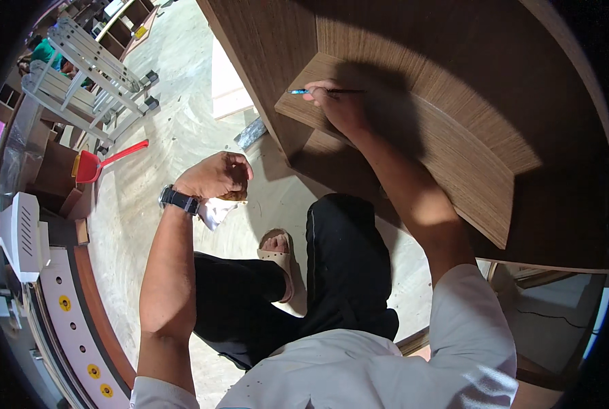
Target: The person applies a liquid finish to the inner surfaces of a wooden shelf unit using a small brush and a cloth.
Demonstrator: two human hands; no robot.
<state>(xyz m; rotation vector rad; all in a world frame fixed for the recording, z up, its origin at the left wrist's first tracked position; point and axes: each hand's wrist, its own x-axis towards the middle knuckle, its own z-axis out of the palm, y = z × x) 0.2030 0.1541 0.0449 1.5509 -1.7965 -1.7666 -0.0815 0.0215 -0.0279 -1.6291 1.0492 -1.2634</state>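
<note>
My right hand (328, 102) is closed on a slim blue-and-dark brush or pen (298, 91), held over the front left part of a curved wood-grain shelf (466, 168) inside a brown cabinet (253, 61). Lower and to the left, my left hand (216, 178) has its fingers curled round a crumpled white cloth or paper (216, 211), away from the shelf. A dark watch (178, 200) is on that wrist. My bent knees and one sandalled foot (275, 255) are below.
An aluminium ladder (79, 68) stands at upper left, with a person in green (42, 51) behind. A red dustpan (90, 165) lies beside it. A white machine housing with a long edge strip (21, 232) runs down the left side. A white board (229, 82) is behind the cabinet.
</note>
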